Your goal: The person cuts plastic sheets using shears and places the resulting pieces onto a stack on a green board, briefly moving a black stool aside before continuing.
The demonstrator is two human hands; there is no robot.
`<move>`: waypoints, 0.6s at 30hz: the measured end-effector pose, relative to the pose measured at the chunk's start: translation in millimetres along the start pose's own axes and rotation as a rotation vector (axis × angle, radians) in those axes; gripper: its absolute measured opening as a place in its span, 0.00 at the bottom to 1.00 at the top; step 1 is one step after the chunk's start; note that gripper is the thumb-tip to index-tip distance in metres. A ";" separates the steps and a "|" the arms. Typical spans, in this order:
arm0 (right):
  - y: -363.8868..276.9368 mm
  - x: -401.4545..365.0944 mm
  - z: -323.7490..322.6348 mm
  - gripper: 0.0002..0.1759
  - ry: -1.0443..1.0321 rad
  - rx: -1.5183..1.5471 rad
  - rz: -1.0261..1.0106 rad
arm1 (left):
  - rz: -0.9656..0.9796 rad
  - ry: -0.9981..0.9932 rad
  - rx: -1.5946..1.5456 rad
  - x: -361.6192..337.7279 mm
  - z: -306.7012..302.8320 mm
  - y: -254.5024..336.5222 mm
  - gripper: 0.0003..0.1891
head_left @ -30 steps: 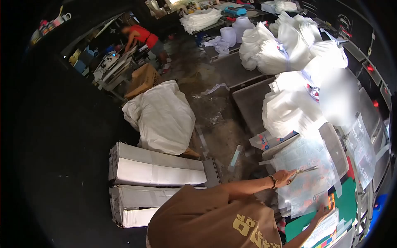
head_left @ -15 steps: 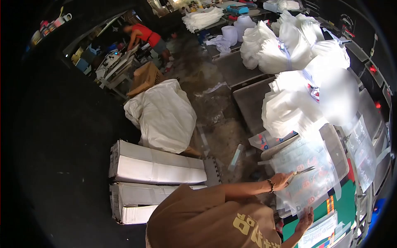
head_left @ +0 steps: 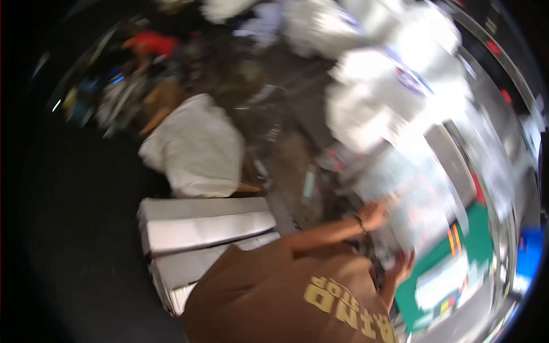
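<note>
Motion blurs the whole view. My left hand (head_left: 374,215), with a dark bracelet at the wrist, is closed around a pair of scissors (head_left: 398,196), whose blades are smeared. It is over a stack of translucent plastic sheets (head_left: 426,186) with faint red print. Lower down, my right hand (head_left: 404,264) is at the near edge of these sheets; its fingers are too blurred to tell whether they grip. Below the sheets, a green board (head_left: 477,228) carries a smaller stack of white printed sheets (head_left: 440,283).
Large tied bundles of white sheets (head_left: 366,97) stand beyond the stack. White long boxes (head_left: 209,231) and a white sack (head_left: 197,148) are at the left. A person in red (head_left: 151,44) bends over equipment at the far left. A metal rail (head_left: 517,131) runs along the right.
The view has shifted and blurred, with the surroundings sliding left and mostly upward. My left hand still holds the scissors over the sheets; my right hand remains at their near edge.
</note>
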State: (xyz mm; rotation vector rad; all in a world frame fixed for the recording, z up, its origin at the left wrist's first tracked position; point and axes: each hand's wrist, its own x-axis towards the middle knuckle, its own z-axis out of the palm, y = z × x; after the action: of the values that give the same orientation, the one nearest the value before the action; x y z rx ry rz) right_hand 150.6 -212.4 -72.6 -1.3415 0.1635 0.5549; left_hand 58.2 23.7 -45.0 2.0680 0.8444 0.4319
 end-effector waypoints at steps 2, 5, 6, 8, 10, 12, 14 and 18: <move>-11.6 -11.6 12.6 0.32 0.022 -0.030 -0.089 | -0.064 -0.063 -0.145 -6.3 -20.0 12.6 0.24; -17.2 -7.8 24.9 0.29 0.106 0.064 -0.037 | -0.222 -0.343 -0.818 -16.8 -55.4 14.5 0.29; -15.7 -2.3 26.4 0.29 0.096 0.049 -0.039 | -0.203 -0.420 -0.816 -23.5 -65.6 9.1 0.31; -17.3 -9.7 33.3 0.29 0.089 0.087 -0.022 | -0.143 -0.553 -0.642 -40.1 -89.6 13.6 0.38; -20.9 -12.0 40.0 0.30 0.119 0.154 -0.021 | -0.349 -0.628 -0.783 -61.0 -96.5 13.4 0.39; -19.2 -13.9 41.5 0.32 0.096 0.186 -0.057 | -0.269 -0.702 -0.627 -79.1 -109.1 23.9 0.40; -17.9 -12.4 38.5 0.32 0.086 0.161 -0.046 | -0.188 -0.756 -0.474 -96.2 -110.7 24.9 0.40; -15.4 -8.9 40.2 0.32 0.034 0.206 -0.029 | -0.325 -0.807 -0.408 -118.4 -97.1 15.1 0.38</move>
State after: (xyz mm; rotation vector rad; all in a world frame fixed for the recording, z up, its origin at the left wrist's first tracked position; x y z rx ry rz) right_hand 142.2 -178.6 -45.8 -1.1515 0.2231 0.4773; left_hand -75.2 -9.6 24.1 1.4826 0.5161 -0.3731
